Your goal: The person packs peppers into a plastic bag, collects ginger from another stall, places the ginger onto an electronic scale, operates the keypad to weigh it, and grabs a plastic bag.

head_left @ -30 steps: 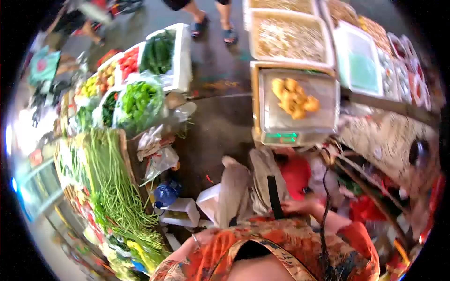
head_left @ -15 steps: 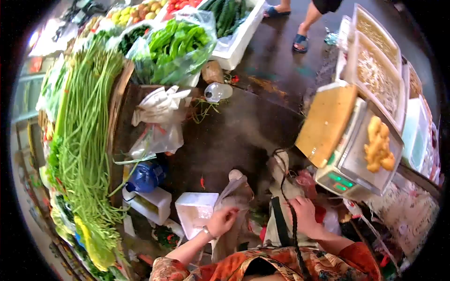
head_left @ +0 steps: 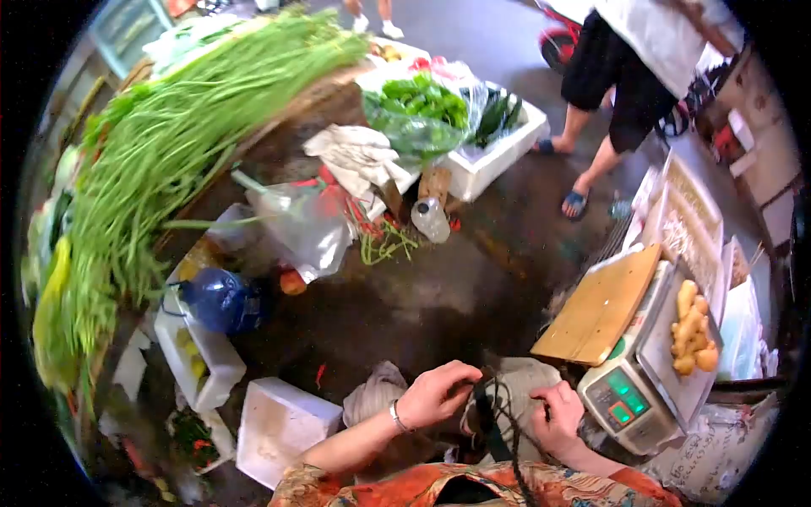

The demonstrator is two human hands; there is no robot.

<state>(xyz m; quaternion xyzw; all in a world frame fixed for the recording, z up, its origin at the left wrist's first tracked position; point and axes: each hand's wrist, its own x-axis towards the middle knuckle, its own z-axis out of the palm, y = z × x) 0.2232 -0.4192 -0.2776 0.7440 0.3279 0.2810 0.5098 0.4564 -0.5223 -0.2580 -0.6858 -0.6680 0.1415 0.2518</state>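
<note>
My left hand [head_left: 439,390], with a bracelet at its wrist, is over my lap with fingers bent together beside a black strap [head_left: 487,414]. Whatever its fingertips hold, if anything, is hidden. My right hand [head_left: 559,416] is across the strap, above my light trouser leg [head_left: 519,384]. Its fingers are loosely curled with a gap between them, and nothing shows in it. Nearest to this hand stands a digital scale [head_left: 621,406] with green lit digits. A knobbly piece of ginger [head_left: 693,328] lies on its metal pan.
Long green beans [head_left: 194,144] cover the left stand. A blue plastic jug [head_left: 221,300] and a white foam box [head_left: 283,427] sit at lower left. Bagged leafy greens [head_left: 422,101] are at the back. A person in black shorts [head_left: 604,76] stands beyond the scale.
The camera view has turned, so the stall's goods appear shifted. My right hand has lifted off my leg, and both hands have come up near the strap. More of the standing person shows.
</note>
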